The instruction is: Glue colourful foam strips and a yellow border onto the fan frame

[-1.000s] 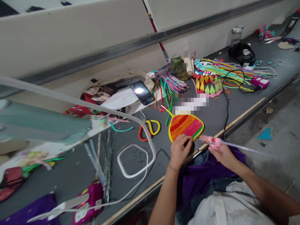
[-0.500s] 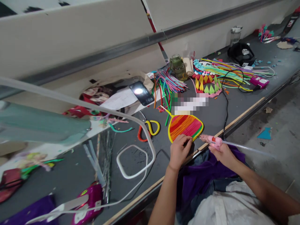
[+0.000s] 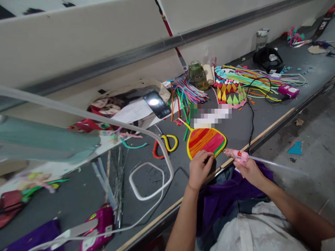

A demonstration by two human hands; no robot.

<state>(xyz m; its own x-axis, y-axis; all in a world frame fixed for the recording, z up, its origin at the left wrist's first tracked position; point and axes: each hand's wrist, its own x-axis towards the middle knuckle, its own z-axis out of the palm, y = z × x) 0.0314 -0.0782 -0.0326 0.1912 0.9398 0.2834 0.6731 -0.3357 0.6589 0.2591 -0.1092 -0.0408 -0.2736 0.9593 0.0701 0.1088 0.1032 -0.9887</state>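
A leaf-like panel (image 3: pixel 206 139) of orange, red, pink and green strips with a yellow rim lies flat near the table's front edge. My left hand (image 3: pixel 200 167) rests on its lower rim, fingers bent and pressed together; whatever they pinch is too small to make out. To the right, my right hand (image 3: pixel 250 170) is wrapped round a pink glue gun (image 3: pixel 237 156), with a clear glue stick (image 3: pixel 277 165) jutting from its back. The gun's nozzle points left, close to the panel's lower right rim but apart from it.
Orange and yellow-handled scissors (image 3: pixel 169 143) lie left of the panel, near a white cable loop (image 3: pixel 136 193). Behind are a phone (image 3: pixel 157 104), pipe cleaners (image 3: pixel 192 91), a green jar (image 3: pixel 197 75) and a paper crown (image 3: pixel 231 96). A black cord (image 3: pixel 252 129) runs down the right side.
The whole view has shifted very slightly. Both hands, the glue gun and the panel hold nearly the same places.
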